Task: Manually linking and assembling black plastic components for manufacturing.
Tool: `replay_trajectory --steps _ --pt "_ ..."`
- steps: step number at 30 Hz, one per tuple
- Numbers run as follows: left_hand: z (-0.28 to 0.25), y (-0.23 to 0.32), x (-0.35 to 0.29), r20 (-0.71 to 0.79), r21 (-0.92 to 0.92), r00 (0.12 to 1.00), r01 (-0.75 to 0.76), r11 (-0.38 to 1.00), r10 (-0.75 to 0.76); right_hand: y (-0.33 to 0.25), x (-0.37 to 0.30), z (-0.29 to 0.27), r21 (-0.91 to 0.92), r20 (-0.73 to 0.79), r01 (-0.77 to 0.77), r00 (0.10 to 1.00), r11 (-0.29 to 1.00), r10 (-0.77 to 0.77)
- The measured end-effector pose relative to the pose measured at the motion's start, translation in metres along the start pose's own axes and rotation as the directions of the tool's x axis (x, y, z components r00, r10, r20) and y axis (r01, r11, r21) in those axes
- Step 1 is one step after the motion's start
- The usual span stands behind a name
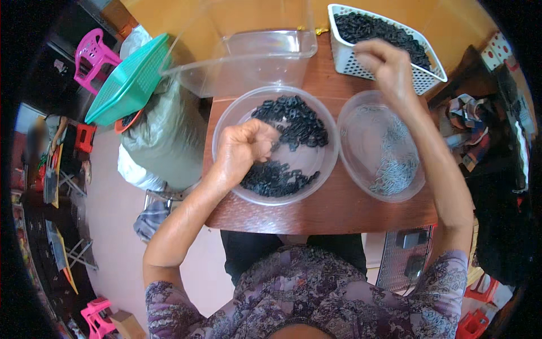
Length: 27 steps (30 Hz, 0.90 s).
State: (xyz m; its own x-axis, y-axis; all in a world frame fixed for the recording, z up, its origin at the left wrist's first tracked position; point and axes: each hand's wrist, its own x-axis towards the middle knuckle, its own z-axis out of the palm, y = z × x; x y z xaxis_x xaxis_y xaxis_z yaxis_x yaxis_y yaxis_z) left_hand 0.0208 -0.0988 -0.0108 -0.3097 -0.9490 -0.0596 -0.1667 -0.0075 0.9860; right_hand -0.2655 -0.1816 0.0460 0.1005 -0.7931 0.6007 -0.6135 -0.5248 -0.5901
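2 loose heaps of small black ring-like pieces, far (307, 130) and near (276, 183), are lying inside a round clear plastic bowl (307, 160) on a reddish-brown wooden table (316, 223). Handling such small pieces well is probably calling for a light fingertip grip, with the left hand (243, 150) staying low above the bowl so that drops are landing inside, and for lifting single pieces without dragging neighbours along.

That hand is hovering over the bowl's left part, its fingers bending inward and its thumb lying near them; whether they are clamping on a piece I cannot tell. The bare right hand (390, 68) is showing blurred over the near side of a white perforated plastic basket (345, 59), which is holding more black pieces (384, 34). Its fingers are curling, but their closure, contact and contents are unclear.

Just right of the bowl, slender silvery metal pieces (395, 172) are resting in a shallow clear plastic dish (361, 152). Farther left, a mint-green mesh basket (132, 85) is leaning.
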Motion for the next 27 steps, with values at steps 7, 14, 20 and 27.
replay_trajectory --steps 7,14,20,27 --pt "0.013 0.02 -0.023 0.051 -0.336 0.984 0.178 0.925 -0.171 -0.077 -0.095 0.063 0.393 0.2 0.114 0.958 0.913 -0.206" --pt "0.025 0.017 -0.04 0.07 -0.546 0.975 0.215 0.81 -0.211 -0.088 -0.112 0.07 0.383 0.167 0.246 0.93 0.89 -0.328" --pt "0.039 0.018 -0.055 -0.09 -0.394 0.972 0.165 0.904 -0.216 -0.092 -0.121 0.068 0.294 0.222 0.145 0.951 0.945 -0.215" --pt "0.036 0.019 -0.059 -0.047 -0.384 0.991 0.095 0.918 -0.122 -0.095 -0.127 0.06 0.369 0.282 -0.013 0.954 0.929 -0.098"
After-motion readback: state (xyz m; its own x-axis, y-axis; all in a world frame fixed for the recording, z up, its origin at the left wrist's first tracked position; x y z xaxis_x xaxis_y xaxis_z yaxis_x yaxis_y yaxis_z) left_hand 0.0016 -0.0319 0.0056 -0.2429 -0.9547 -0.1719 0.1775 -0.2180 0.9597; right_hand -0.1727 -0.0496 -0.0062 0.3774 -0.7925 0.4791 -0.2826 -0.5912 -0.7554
